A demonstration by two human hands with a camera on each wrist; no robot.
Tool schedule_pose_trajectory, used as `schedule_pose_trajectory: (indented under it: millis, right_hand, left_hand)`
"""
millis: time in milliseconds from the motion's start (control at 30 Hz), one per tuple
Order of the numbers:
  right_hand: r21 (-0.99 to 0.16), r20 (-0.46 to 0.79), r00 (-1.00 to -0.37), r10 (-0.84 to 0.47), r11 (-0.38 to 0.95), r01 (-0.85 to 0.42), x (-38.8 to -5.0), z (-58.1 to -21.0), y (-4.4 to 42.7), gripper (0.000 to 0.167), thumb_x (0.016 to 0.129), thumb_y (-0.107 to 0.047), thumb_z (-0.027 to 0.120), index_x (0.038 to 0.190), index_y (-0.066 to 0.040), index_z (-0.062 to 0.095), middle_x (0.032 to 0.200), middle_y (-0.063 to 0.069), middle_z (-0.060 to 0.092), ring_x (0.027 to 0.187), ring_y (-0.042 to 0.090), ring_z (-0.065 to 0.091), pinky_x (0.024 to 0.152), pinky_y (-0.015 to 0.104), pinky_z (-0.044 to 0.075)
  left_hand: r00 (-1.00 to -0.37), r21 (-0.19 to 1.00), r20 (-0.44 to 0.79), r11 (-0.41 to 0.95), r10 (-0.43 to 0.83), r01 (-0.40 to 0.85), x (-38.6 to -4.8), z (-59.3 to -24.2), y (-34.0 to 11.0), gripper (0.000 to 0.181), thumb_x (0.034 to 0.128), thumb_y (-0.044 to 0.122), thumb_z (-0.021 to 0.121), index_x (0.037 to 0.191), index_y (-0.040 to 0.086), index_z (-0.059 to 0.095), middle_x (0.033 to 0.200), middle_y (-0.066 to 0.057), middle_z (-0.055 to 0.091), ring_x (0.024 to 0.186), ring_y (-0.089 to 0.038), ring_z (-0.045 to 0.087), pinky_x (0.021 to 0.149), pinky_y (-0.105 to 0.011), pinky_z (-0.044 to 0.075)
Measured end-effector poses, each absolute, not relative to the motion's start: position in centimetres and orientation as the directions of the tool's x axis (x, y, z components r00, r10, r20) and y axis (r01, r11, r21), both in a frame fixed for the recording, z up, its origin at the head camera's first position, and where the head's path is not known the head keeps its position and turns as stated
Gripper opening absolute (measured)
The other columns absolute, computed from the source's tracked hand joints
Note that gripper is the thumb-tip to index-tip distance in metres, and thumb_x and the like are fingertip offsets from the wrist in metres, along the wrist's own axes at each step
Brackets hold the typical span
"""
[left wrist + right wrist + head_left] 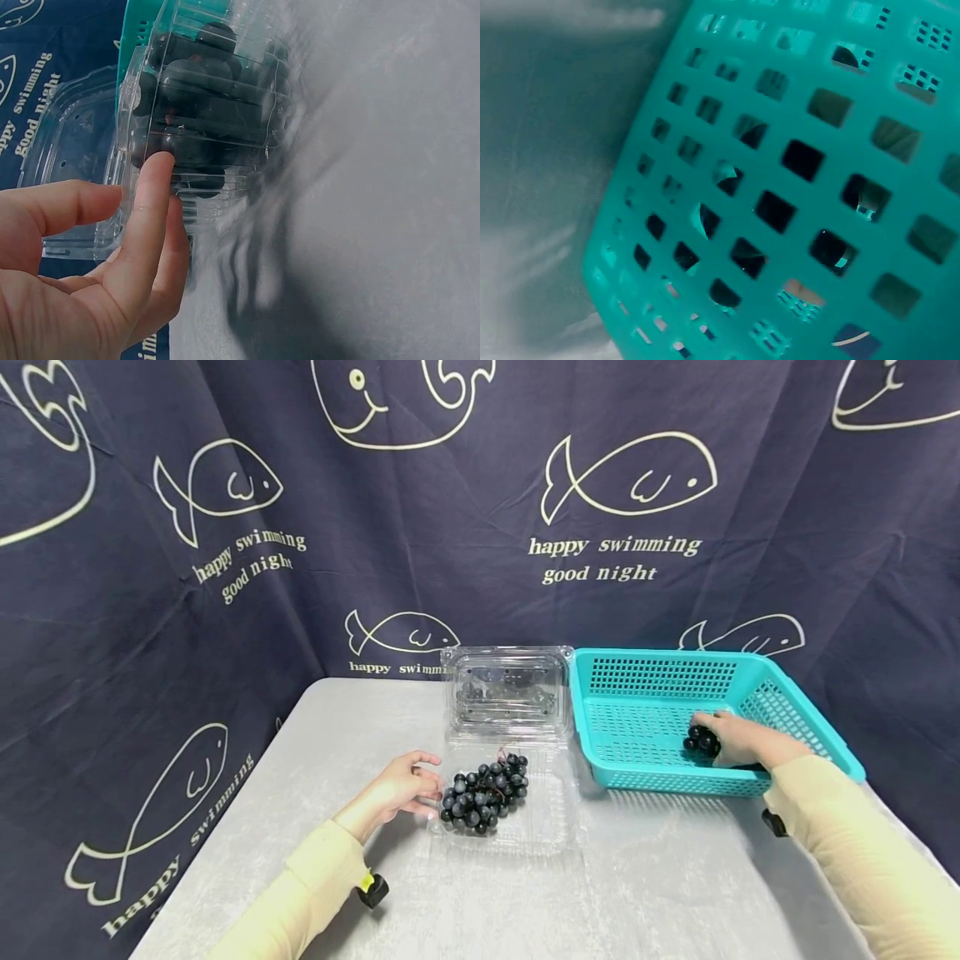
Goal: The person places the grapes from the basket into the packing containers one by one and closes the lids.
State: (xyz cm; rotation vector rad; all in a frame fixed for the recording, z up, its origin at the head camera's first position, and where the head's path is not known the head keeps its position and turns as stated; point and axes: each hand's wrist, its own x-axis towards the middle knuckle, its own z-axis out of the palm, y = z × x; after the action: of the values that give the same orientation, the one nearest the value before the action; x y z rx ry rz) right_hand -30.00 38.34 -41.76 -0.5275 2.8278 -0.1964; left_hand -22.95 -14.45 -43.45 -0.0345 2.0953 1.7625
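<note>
A bunch of dark grapes lies in the left part of a clear plastic clamshell box, whose lid stands raised behind. My left hand is at the box's left side, fingers loosely extended; in the left wrist view a fingertip appears to touch the clear wall. Inside the turquoise basket, my right hand grips another bunch of dark grapes low over the bottom. The basket wall hides part of this hand, and only dark shapes show through its holes in the right wrist view.
The basket stands right of the box on a grey table. A dark blue curtain with fish drawings hangs behind the table and down both sides. Below my left sleeve is a black wrist device.
</note>
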Motion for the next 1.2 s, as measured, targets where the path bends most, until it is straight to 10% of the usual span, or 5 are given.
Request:
schedule_pose_trajectory:
  millis: [1200]
  right_hand:
    - [-0.127, -0.082, -0.879, -0.47, 0.88, -0.458, -29.0, -35.7, 33.9, 0.069, 0.061, -0.003, 0.077, 0.123, -0.002, 0.048, 0.107, 0.028, 0.048, 0.081, 0.032, 0.055, 0.06, 0.038, 0.046]
  left_hand:
    - [-0.931, 0.943, -0.31, 0.189, 0.194, -0.275, -22.9, -44.0, -14.3, 0.053, 0.0821, -0.011, 0.055, 0.133, -0.003, 0.041, 0.105, -0.025, 0.057, 0.08, -0.025, 0.062, 0.066, -0.039, 0.058]
